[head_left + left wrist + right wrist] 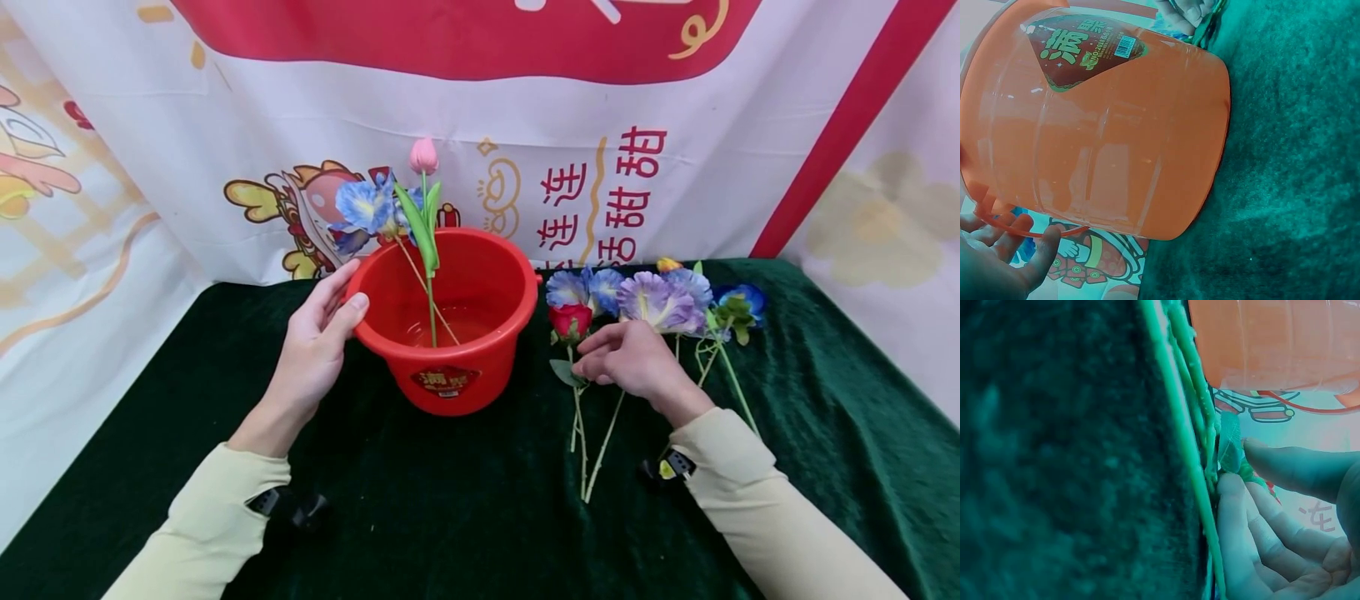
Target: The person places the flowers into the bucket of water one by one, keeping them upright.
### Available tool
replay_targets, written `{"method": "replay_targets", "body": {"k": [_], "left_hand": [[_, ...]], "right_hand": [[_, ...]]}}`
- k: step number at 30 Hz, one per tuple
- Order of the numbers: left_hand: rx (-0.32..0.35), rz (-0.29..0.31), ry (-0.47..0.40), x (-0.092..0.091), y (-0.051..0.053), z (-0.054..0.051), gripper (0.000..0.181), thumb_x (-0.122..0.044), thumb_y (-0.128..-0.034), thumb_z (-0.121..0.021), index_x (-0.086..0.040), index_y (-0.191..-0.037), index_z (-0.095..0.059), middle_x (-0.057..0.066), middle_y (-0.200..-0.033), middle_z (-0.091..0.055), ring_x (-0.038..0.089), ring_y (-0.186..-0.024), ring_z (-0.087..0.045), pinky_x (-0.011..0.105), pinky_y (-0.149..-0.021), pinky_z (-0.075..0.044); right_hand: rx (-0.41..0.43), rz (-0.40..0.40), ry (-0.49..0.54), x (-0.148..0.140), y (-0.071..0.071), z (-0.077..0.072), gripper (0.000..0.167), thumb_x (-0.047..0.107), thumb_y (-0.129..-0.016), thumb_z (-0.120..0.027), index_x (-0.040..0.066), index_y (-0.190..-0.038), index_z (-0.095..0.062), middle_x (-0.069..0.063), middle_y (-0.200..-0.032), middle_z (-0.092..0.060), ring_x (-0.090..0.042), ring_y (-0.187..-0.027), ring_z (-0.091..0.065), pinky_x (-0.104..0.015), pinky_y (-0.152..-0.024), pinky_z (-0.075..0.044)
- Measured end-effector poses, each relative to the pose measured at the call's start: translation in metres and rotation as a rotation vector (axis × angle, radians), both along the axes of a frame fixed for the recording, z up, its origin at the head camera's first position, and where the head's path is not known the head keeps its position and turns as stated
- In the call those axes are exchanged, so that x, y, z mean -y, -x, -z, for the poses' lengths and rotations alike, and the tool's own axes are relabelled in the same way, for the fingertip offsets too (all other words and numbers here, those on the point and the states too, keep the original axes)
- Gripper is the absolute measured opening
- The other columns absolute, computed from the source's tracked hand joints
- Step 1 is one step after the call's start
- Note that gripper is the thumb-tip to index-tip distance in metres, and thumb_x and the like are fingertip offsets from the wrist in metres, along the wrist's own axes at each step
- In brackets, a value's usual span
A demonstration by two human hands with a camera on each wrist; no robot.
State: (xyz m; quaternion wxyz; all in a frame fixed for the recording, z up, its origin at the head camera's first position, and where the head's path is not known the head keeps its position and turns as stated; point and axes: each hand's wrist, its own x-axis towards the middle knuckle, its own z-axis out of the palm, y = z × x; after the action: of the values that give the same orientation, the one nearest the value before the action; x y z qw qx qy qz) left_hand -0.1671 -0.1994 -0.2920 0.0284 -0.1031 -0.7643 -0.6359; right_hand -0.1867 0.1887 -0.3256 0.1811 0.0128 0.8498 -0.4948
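A red plastic bucket [450,367] stands on dark green cloth. Inside lean a pink tulip [423,156] and a blue iris-like flower [367,204]. My left hand [311,358] holds the bucket's left side, thumb at the rim; in the left wrist view its fingers lie around the thin handle [1035,234]. My right hand [630,358] is at the stem of a red rose [570,321] lying right of the bucket. In the right wrist view, thumb and index finger stand apart around a green leaf [1230,442]; firm contact cannot be made out.
Beside the rose lie blue iris-like flowers [585,287], a purple ruffled flower [656,302], a dark blue flower [741,302] and a partly hidden orange bloom [667,264]. Their stems point toward me. A printed white and red curtain [375,100] hangs behind the cloth-covered table [465,500].
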Motion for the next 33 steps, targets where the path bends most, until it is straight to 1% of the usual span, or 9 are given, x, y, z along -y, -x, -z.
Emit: {"method": "replay_targets", "body": {"k": [9, 13, 16, 18, 20, 24, 27, 31, 33], "left_hand": [[0.001, 0.0, 0.001, 0.0, 0.0, 0.0, 0.064, -0.037, -0.1122, -0.052, -0.021, -0.169, -0.028, 0.004, -0.172, -0.038, 0.029, -0.153, -0.044, 0.012, -0.104, -0.051], [0.0, 0.003, -0.008, 0.0, 0.0, 0.0, 0.064, -0.037, -0.1121, -0.052, -0.02, -0.169, -0.028, 0.004, -0.172, -0.038, 0.029, -0.153, -0.044, 0.012, -0.103, -0.051], [0.0, 0.003, -0.008, 0.0, 0.0, 0.0, 0.064, -0.037, -0.112, -0.052, -0.021, -0.169, -0.028, 0.004, -0.172, -0.038, 0.029, -0.153, -0.044, 0.011, -0.103, -0.051], [0.0, 0.002, -0.004, 0.0, 0.0, 0.0, 0.064, -0.038, -0.112, -0.052, -0.021, -0.169, -0.028, 0.004, -0.172, -0.038, 0.029, -0.153, -0.044, 0.012, -0.103, -0.051], [0.001, 0.002, -0.003, 0.0, 0.0, 0.0, 0.065, -0.038, -0.112, -0.052, -0.02, -0.169, -0.028, 0.004, -0.172, -0.038, 0.029, -0.153, -0.044, 0.012, -0.103, -0.051], [0.001, 0.0, 0.0, 0.0, -0.001, 0.0, 0.064, -0.037, -0.1122, -0.052, -0.02, -0.169, -0.028, 0.004, -0.172, -0.038, 0.029, -0.153, -0.044, 0.012, -0.103, -0.051], [0.001, 0.0, 0.001, 0.0, -0.001, 0.0, 0.064, -0.037, -0.1122, -0.052, -0.02, -0.169, -0.028, 0.004, -0.172, -0.038, 0.029, -0.153, -0.044, 0.011, -0.103, -0.051], [0.004, 0.002, 0.001, 0.0, 0.0, 0.0, 0.064, -0.037, -0.1121, -0.052, -0.021, -0.169, -0.028, 0.003, -0.172, -0.038, 0.028, -0.153, -0.044, 0.011, -0.103, -0.051], [0.005, 0.002, 0.002, 0.0, 0.0, 0.0, 0.064, -0.037, -0.1121, -0.052, -0.021, -0.169, -0.028, 0.003, -0.172, -0.038, 0.028, -0.153, -0.044, 0.011, -0.103, -0.051]], "right_hand": [[-0.007, 0.024, -0.055, 0.008, 0.0, 0.002, 0.039, 0.014, -0.09, -0.084, 0.004, -0.127, -0.072, -0.01, -0.114, -0.082, -0.006, -0.085, -0.074, -0.025, -0.073, -0.061], [0.02, 0.021, -0.065, 0.008, 0.0, 0.004, 0.041, 0.014, -0.09, -0.085, 0.003, -0.128, -0.071, -0.009, -0.113, -0.082, -0.006, -0.084, -0.073, -0.023, -0.071, -0.06], [0.05, 0.024, -0.051, 0.008, 0.001, 0.004, 0.044, 0.015, -0.091, -0.084, 0.003, -0.131, -0.069, -0.008, -0.114, -0.082, -0.006, -0.087, -0.073, -0.023, -0.073, -0.06], [0.064, 0.022, -0.044, 0.008, 0.001, 0.004, 0.046, 0.016, -0.092, -0.084, 0.002, -0.132, -0.068, -0.008, -0.114, -0.082, -0.007, -0.09, -0.073, -0.024, -0.075, -0.059], [0.071, 0.019, -0.05, 0.008, 0.002, 0.004, 0.047, 0.018, -0.092, -0.084, 0.003, -0.132, -0.068, -0.007, -0.115, -0.082, -0.009, -0.094, -0.073, -0.027, -0.08, -0.059], [0.07, -0.002, -0.056, 0.012, 0.0, 0.004, 0.049, 0.021, -0.09, -0.086, 0.004, -0.132, -0.068, -0.007, -0.115, -0.082, -0.013, -0.106, -0.072, -0.04, -0.101, -0.057], [0.066, -0.006, -0.045, 0.015, -0.002, 0.004, 0.049, 0.021, -0.089, -0.086, 0.004, -0.131, -0.069, -0.009, -0.115, -0.082, -0.016, -0.11, -0.072, -0.048, -0.112, -0.052], [0.055, -0.001, -0.035, 0.017, -0.004, 0.004, 0.048, 0.021, -0.089, -0.086, 0.004, -0.13, -0.07, -0.009, -0.115, -0.082, -0.018, -0.111, -0.072, -0.051, -0.113, -0.051], [0.057, 0.004, -0.02, 0.017, -0.005, 0.001, 0.046, 0.021, -0.091, -0.084, 0.005, -0.132, -0.07, -0.009, -0.116, -0.082, -0.02, -0.116, -0.071, -0.053, -0.115, -0.049]]}}
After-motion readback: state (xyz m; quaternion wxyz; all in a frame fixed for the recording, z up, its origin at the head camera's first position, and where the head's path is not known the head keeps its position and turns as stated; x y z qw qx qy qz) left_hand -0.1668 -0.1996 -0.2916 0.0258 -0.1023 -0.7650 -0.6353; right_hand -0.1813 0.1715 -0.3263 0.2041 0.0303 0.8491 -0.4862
